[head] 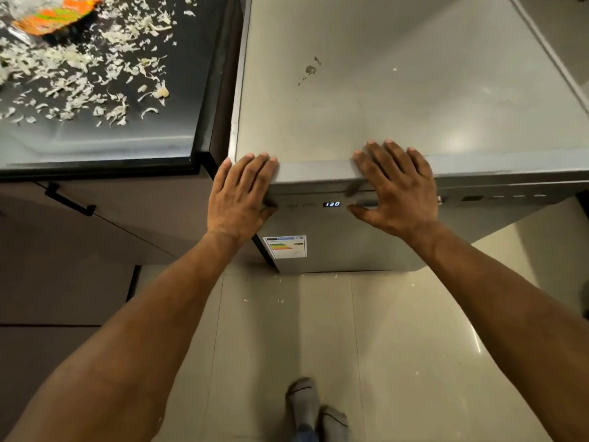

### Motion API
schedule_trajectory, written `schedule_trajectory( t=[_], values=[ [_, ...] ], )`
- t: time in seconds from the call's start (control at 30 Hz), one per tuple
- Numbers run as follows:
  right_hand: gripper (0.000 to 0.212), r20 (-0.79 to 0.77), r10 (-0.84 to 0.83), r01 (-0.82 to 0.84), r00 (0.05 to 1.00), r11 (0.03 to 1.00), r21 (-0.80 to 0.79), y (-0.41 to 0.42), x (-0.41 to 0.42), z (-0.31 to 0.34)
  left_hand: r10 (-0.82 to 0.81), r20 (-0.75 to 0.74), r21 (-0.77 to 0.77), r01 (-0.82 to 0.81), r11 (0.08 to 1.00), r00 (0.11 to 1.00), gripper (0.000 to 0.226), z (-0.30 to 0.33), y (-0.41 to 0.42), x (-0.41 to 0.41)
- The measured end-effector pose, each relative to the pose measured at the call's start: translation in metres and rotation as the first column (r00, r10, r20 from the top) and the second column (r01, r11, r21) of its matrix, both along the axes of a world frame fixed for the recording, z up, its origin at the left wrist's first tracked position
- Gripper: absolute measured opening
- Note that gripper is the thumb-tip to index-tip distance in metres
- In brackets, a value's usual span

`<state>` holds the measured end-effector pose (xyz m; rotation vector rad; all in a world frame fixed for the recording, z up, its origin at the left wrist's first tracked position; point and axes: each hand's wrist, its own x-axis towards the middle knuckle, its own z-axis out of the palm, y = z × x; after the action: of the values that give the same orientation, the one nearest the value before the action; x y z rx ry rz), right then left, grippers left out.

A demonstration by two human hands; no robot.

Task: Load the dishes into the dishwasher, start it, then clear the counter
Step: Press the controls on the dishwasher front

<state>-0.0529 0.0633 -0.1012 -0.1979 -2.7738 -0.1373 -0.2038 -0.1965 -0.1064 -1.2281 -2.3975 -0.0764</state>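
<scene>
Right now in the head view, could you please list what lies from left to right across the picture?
Orange wrapper → pale scraps on the black counter → left hand → display of the dishwasher → right hand.

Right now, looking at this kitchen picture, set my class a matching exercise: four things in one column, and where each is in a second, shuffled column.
Things:
1. left hand
2. right hand
3. white scraps
4. energy label

Places:
A. scattered on the black counter
B. stuck on the dishwasher front, below the display
C. flat on the dishwasher's front left corner
D. flat on the dishwasher's top edge, right of the display

Pairs: 1-C, 2-D, 3-A, 4-B
</scene>
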Motion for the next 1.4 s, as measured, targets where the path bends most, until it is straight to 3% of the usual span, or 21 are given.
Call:
schedule_trajectory(
  t=[0.33, 0.93, 1.13, 1.4],
  values=[
    [0.088, -0.097, 0.020, -0.016, 0.995, 0.999, 0.041, 0.0027, -0.0048, -0.0090, 0.005, -0.037, -0.001, -0.005, 1.000, 0.999, 0.096, -0.0038, -0.0009, -0.0039],
    [0.093, -0.059, 0.024, -0.024, 0.998, 1.000, 0.007, 0.0020, -0.0038, -0.0037, 0.032, 0.013, -0.020, -0.032, 0.999, 0.999, 0.096, 0.0007, 0.0013, -0.0002],
    [0.092, -0.057, 0.016, -0.017, 0.998, 1.000, -0.012, -0.0006, -0.0036, -0.0009, 0.021, -0.051, 0.001, -0.021, 1.000, 0.998, 0.094, -0.0027, 0.0016, 0.0036],
    [0.091, -0.068, 0.013, -0.014, 0.998, 1.000, -0.009, -0.0019, -0.0028, -0.0007, 0.030, 0.004, 0.016, -0.030, 0.999, 1.000, 0.096, -0.0036, 0.0009, 0.0031]
  ],
)
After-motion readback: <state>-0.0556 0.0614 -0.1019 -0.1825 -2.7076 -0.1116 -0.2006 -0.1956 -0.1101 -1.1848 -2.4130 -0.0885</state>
